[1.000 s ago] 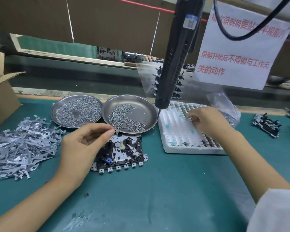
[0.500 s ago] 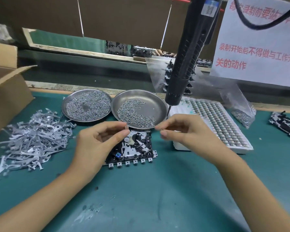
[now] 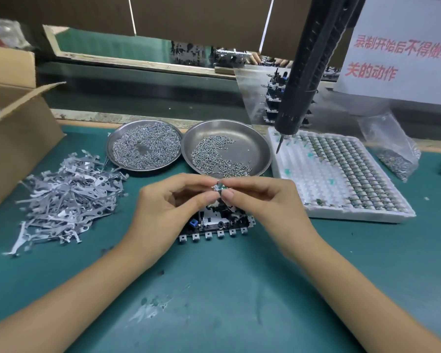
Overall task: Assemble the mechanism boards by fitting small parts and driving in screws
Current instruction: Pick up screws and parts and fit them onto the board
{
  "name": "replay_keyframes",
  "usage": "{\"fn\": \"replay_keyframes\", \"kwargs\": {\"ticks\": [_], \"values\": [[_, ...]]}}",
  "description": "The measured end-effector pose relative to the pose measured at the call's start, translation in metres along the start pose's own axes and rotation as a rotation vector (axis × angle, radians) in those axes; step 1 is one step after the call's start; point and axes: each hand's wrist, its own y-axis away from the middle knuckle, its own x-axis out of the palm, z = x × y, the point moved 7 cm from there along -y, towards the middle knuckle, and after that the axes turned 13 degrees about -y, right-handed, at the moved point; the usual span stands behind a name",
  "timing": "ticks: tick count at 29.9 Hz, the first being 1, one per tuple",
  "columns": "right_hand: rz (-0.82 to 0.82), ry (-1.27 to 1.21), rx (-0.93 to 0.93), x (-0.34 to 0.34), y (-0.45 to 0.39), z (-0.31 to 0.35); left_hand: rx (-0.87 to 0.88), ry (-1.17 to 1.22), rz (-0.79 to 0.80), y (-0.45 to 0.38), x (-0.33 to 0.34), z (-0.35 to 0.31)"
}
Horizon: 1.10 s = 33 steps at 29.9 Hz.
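A black mechanism board with a blue part and a row of metal tabs lies on the green mat, partly hidden under my hands. Just above it, my left hand and my right hand meet fingertip to fingertip and pinch one small green-and-metal part between them. Two steel dishes behind hold screws: the left dish is nearly full, the right dish holds fewer. A black electric screwdriver hangs over the mat, its bit near the tray's corner.
A white foam tray of small round parts sits at the right, a clear bag of screws behind it. A heap of flat metal levers lies at the left beside a cardboard box. A conveyor channel runs behind.
My right hand came back from the foam tray with a small part and met my left hand above the board. The camera view shifted left and downward.
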Motion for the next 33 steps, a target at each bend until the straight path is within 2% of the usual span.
{"fn": "replay_keyframes", "kwargs": {"ticks": [16,21,26,33], "values": [[0.029,0.070,-0.065,0.001,0.001,0.001,0.019,0.008,0.043,0.001,0.004,-0.003],[0.083,0.220,-0.119,0.004,0.003,0.005,0.094,-0.165,-0.015,0.000,-0.002,-0.004],[0.104,0.248,-0.169,0.006,0.004,0.006,0.102,-0.224,-0.039,-0.001,-0.006,-0.002],[0.108,0.363,-0.261,0.008,0.006,0.010,0.157,-0.297,0.017,0.001,-0.004,-0.006]]}}
